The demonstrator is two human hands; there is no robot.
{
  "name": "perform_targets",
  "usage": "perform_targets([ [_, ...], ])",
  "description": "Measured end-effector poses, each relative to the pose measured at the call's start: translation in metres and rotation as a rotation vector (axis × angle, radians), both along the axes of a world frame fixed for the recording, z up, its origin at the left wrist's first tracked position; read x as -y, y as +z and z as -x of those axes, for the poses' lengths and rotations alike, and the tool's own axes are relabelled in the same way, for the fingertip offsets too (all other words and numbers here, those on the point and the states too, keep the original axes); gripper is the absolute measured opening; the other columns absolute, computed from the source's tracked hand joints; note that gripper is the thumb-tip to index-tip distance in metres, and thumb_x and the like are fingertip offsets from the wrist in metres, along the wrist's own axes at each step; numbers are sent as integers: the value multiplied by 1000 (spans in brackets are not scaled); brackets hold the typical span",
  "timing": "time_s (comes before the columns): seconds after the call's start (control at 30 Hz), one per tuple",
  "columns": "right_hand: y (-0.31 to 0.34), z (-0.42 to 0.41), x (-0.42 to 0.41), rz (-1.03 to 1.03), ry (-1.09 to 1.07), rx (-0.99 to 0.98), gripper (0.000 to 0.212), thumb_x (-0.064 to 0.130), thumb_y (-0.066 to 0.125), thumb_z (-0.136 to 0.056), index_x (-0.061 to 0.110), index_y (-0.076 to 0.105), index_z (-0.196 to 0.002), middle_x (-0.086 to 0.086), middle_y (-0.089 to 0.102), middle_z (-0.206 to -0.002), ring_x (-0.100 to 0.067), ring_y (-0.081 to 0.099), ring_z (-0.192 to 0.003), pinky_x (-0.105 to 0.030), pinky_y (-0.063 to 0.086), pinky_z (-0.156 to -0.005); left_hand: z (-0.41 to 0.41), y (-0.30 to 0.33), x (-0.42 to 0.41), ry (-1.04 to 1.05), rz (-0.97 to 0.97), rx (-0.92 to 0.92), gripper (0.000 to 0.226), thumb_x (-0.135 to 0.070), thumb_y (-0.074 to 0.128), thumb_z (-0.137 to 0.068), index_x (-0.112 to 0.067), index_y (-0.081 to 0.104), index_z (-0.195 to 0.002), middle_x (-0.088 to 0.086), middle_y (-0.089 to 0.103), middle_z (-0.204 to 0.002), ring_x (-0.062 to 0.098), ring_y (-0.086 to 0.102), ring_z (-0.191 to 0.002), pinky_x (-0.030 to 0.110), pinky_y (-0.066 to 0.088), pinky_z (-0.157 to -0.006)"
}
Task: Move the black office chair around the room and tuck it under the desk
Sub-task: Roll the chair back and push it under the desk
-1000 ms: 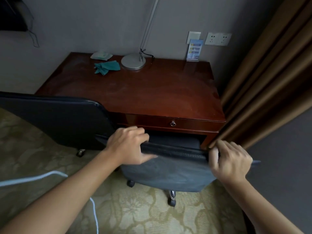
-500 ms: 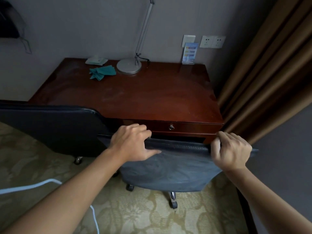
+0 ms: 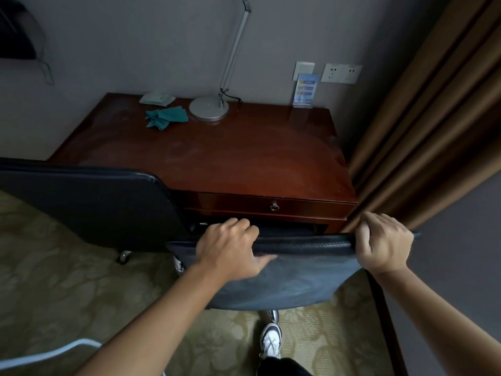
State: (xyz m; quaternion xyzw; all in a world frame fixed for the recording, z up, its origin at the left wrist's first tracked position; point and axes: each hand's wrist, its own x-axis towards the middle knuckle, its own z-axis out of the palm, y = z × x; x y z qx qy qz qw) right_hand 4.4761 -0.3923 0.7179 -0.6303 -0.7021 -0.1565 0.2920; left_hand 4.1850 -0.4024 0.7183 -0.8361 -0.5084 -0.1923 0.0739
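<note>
The black office chair (image 3: pixel 292 278) stands right in front of the reddish wooden desk (image 3: pixel 217 161), its backrest top just below the drawer front. My left hand (image 3: pixel 230 249) grips the top edge of the backrest near its left end. My right hand (image 3: pixel 382 242) grips the same edge at its right end. The seat is hidden under the desk and behind the backrest. One chrome caster (image 3: pixel 273 316) shows below the backrest.
A second dark chair back (image 3: pixel 89 204) stands to the left, against the desk's front corner. A lamp (image 3: pixel 210 108), teal cloth (image 3: pixel 165 118) and card stand (image 3: pixel 305 90) sit on the desk. Brown curtains (image 3: pixel 433 118) hang at right. My shoe (image 3: pixel 271 340) is on the patterned carpet.
The chair has rolled forward toward the desk with both hands still on its backrest; its top edge is now closer under the drawer. My foot has stepped into view.
</note>
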Motion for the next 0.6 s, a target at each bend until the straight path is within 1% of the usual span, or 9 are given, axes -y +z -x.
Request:
perform_targets([
  [0.1, -2, 4, -17, -65, -17, -26, 29, 15, 37, -79, 12, 36, -50, -4, 38, -44, -26, 37, -40, -28, 18, -47, 7, 4, -24, -37, -37, -11, 56, -69, 78, -59, -14, 67, -61, -2, 59, -57, 20, 61, -54, 27, 46, -43],
  [0.2, -2, 2, -33, -91, -48, -50, 30, 16, 38, -79, 11, 38, -49, -3, 39, -43, -26, 38, -39, -28, 18, -45, 7, 6, -44, -72, -64, -17, 56, -69, 75, -63, -14, 68, -62, -3, 59, -57, 19, 60, -53, 26, 46, -42],
  [0.37, 1, 5, -45, -186, -59, -63, 28, 11, 40, -76, 10, 35, -48, -3, 34, -42, -23, 32, -39, -26, 13, -51, 9, 5, -61, -104, -125, 4, 58, -69, 74, -66, -13, 62, -57, -1, 55, -55, 21, 58, -51, 27, 45, -42],
  [0.5, 1, 15, -46, -187, -54, -61, 29, 12, 41, -77, 11, 35, -49, -3, 35, -42, -24, 34, -39, -27, 15, -51, 21, 8, -65, -121, -137, 7, 58, -68, 74, -67, -12, 63, -58, 0, 56, -55, 22, 58, -51, 28, 46, -40],
  [0.6, -1, 27, -38, -196, -24, -38, 30, 13, 41, -80, 13, 35, -51, -3, 37, -44, -24, 35, -41, -29, 20, -47, 35, 5, -61, -130, -137, 4, 57, -68, 73, -68, -11, 65, -59, 0, 57, -56, 21, 59, -51, 30, 47, -41],
])
